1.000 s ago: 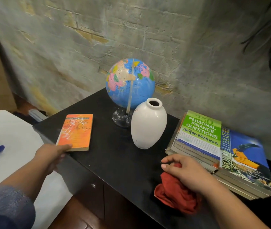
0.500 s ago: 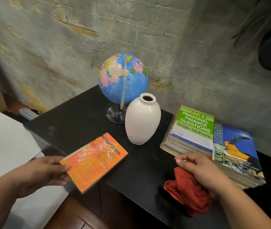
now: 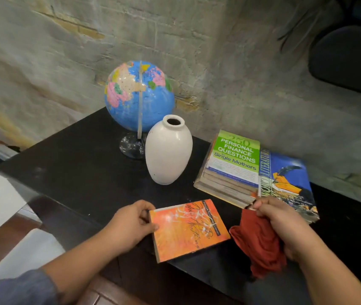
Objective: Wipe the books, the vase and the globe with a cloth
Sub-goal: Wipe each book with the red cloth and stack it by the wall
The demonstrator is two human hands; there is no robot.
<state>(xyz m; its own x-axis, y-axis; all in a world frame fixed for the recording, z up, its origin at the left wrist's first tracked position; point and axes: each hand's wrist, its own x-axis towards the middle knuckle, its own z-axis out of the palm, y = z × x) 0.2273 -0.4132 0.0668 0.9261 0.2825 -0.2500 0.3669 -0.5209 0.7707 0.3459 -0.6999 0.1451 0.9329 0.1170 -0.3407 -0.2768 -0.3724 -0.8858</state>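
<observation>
Up front, our left hand (image 3: 131, 227) grips the orange book (image 3: 188, 230) by its left edge, over the front edge of the black cabinet (image 3: 76, 164). Just right of it, our right hand (image 3: 285, 225) clutches the red cloth (image 3: 258, 247), fingertips (image 3: 257, 205) at the stack of books (image 3: 230, 183). The stack's green cover reads "Personal Finance Questions for Single Mothers". Behind stands the white vase (image 3: 168, 153), partly hiding the globe (image 3: 138, 95).

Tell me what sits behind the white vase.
The globe stands behind the vase, near the wall. The vase covers the right part of its clear base, so whether they touch cannot be seen.
</observation>
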